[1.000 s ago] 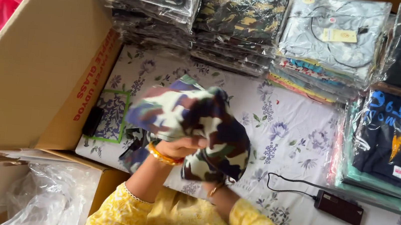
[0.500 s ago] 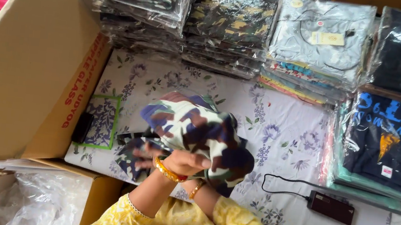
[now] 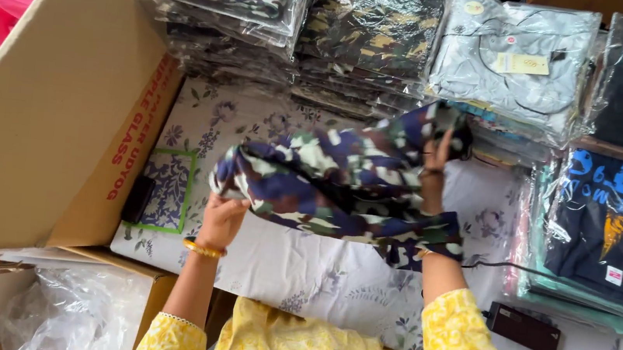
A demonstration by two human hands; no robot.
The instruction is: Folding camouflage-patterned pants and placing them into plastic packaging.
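A camouflage garment [image 3: 342,182] in blue, green and white hangs stretched out above a floral white sheet [image 3: 300,275]. My left hand [image 3: 222,219], with a gold bangle at the wrist, grips the garment's near left edge. My right hand [image 3: 436,159] holds its far right end, raised higher, partly wrapped by the cloth. Both arms wear yellow patterned sleeves.
A big cardboard box [image 3: 46,106] stands open at the left, clear plastic [image 3: 69,312] below it. Stacks of bagged garments [image 3: 374,34] line the far edge and the right side [image 3: 610,232]. A dark device [image 3: 522,330] with a cable lies at the sheet's right.
The bunched garment has been pulled open. My right hand has moved up and to the right, my left hand stays low at the left.
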